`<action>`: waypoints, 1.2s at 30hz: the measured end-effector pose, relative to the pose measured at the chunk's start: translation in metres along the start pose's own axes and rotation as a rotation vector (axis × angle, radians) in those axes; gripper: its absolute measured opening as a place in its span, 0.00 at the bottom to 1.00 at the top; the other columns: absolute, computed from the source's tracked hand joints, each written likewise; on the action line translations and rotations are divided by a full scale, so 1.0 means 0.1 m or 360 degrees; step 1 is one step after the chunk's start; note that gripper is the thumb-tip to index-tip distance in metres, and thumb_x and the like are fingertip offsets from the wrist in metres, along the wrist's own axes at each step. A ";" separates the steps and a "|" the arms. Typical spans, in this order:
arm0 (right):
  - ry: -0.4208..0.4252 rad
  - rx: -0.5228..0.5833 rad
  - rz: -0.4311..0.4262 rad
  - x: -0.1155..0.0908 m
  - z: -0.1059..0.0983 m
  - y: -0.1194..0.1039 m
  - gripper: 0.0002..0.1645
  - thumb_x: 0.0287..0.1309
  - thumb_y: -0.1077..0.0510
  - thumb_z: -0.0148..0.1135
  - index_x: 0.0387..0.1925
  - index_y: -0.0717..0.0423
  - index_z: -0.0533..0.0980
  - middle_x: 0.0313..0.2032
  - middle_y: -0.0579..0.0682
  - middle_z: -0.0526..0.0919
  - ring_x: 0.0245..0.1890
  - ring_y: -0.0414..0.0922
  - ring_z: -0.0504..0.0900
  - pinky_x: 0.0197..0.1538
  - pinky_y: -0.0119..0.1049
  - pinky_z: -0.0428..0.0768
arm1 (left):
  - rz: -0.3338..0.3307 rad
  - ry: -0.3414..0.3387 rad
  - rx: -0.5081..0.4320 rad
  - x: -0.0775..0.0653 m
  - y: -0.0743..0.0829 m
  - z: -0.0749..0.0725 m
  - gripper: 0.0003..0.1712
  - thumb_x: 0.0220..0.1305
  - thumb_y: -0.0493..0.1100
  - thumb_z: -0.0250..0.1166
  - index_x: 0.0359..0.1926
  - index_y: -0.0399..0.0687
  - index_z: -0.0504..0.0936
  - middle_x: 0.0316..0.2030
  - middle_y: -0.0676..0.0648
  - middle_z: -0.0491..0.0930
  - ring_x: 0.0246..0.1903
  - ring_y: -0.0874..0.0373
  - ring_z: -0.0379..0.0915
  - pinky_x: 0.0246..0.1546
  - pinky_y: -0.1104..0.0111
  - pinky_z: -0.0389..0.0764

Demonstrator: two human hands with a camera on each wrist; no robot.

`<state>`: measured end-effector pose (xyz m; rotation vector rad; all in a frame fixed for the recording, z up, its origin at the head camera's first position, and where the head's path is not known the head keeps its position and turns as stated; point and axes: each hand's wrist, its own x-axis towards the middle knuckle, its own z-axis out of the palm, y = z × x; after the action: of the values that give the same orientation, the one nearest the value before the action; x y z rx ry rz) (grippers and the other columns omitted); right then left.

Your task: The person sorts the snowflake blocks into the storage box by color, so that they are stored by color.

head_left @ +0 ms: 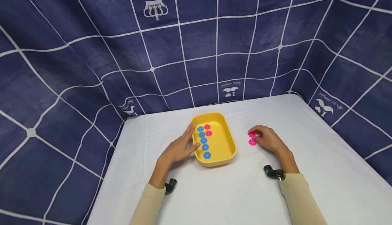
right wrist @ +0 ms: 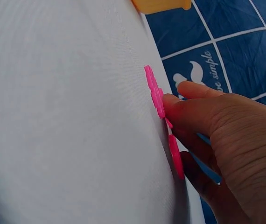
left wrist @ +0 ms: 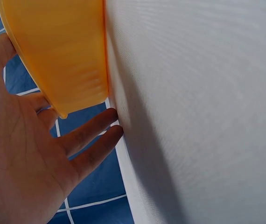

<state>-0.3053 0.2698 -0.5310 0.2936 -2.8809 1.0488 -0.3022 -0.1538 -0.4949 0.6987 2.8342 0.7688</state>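
A yellow tray point(head_left: 223, 138) lies on the white-covered table. Inside it are a column of several blue flower-shaped pieces point(head_left: 203, 140) and two pink ones point(head_left: 208, 133). My left hand point(head_left: 179, 147) rests along the tray's left side, thumb and index at the rim; two other fingertips point(left wrist: 113, 114) reach down to the tablecloth. Right of the tray, my right hand point(head_left: 267, 138) pinches a pink flower piece point(head_left: 251, 134) between thumb and index finger. Another pink piece point(head_left: 252, 142) lies just nearer to me, and one more point(right wrist: 175, 156) is partly under the hand.
Dark blue cloth with white grid lines point(head_left: 199, 38) hangs behind the table and at both sides. White tablecloth point(head_left: 220, 194) stretches in front of the tray. A black wrist mount point(head_left: 272, 172) juts from the right forearm, and another point(head_left: 170, 186) from the left.
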 end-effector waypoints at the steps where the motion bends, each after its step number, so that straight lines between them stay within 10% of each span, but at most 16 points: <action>1: 0.0002 -0.0006 -0.0004 0.01 0.00 0.00 0.18 0.66 0.68 0.70 0.56 0.57 0.86 0.56 0.61 0.87 0.60 0.63 0.81 0.70 0.65 0.75 | -0.0006 -0.0003 0.0003 0.00 0.00 0.00 0.53 0.75 0.72 0.55 0.88 0.56 0.48 0.87 0.61 0.37 0.81 0.48 0.58 0.75 0.42 0.68; 36: 0.0137 -0.0018 -0.0069 -0.04 -0.16 -0.15 0.16 0.69 0.62 0.70 0.56 0.57 0.85 0.56 0.61 0.84 0.58 0.64 0.81 0.65 0.65 0.79 | -0.0005 -0.0014 0.0014 -0.02 0.00 -0.01 0.52 0.76 0.73 0.54 0.88 0.58 0.47 0.87 0.61 0.37 0.81 0.47 0.58 0.75 0.42 0.69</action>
<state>-0.2989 0.2692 -0.5097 0.3012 -2.7909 1.0116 -0.3003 -0.1550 -0.4939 0.6969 2.8319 0.7515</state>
